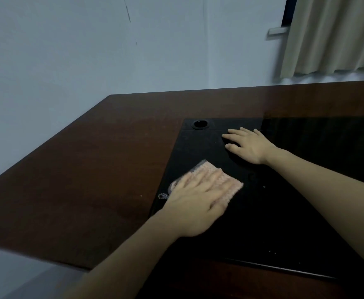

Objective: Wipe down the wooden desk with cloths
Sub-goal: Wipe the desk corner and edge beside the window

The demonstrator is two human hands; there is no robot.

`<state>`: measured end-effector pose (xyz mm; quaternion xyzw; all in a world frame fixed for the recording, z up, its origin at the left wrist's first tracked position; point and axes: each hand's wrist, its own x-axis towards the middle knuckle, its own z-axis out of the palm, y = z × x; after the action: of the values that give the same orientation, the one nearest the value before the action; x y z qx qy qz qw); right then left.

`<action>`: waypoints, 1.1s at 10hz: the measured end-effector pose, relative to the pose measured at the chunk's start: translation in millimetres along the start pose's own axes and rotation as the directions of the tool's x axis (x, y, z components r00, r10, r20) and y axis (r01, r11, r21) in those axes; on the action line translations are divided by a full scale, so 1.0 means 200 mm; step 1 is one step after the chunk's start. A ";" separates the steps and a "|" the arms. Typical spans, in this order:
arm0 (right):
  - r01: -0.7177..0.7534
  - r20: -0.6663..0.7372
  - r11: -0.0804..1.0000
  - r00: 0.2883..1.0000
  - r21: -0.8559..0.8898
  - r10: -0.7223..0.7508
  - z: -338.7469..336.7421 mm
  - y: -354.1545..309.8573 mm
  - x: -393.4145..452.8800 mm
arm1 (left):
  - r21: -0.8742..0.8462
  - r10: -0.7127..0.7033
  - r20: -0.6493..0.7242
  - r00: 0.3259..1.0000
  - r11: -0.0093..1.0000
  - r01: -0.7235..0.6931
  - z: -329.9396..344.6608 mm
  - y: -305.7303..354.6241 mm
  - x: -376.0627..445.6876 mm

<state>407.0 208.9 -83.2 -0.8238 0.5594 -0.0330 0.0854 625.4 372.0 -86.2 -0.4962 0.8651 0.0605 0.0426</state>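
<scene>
While the desk (86, 160) is filling the frame's lower half with its black inlay (284, 212) at center right, the left hand (195, 203) is pressing flat, fingers spread, on the pink cloth (230, 186) at the inlay's left edge, its length running toward upper left, and the right hand (249, 145), nearer the grommet (200, 124), is resting open and empty.

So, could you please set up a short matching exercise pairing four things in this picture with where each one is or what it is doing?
Things:
1. left hand
2. right hand
3. pink cloth
4. round cable hole

Places or states:
A. at the far left corner of the black panel
B. resting flat and bare on the black panel
C. pressed down on top of the cloth
D. spread on the black panel under a palm

Pairs: 1-C, 2-B, 3-D, 4-A
</scene>
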 end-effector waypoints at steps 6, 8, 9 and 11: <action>0.015 -0.046 0.998 0.999 0.059 -0.012 -0.02 0.02 0.01 | -0.058 -0.303 0.033 0.953 0.951 0.304 -0.10 -0.24 0.21; 0.000 -0.089 0.984 0.996 0.179 0.017 -0.08 0.06 -0.02 | 0.043 0.092 -0.036 0.995 0.995 -0.090 0.00 0.03 0.02; -0.021 -0.112 0.991 0.993 0.136 0.036 -0.15 0.16 -0.10 | 0.057 0.042 -0.023 0.999 0.998 -0.040 -0.05 -0.13 -0.03; -0.111 0.001 0.993 0.994 -0.040 0.111 -0.16 0.42 -0.28 | -0.028 -0.321 0.040 0.946 0.946 0.322 -0.08 -0.37 0.13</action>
<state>304.8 227.8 -64.8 -0.7931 0.6046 -0.0156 0.0718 675.1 310.3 -78.3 -0.6301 0.7705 0.0761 0.0585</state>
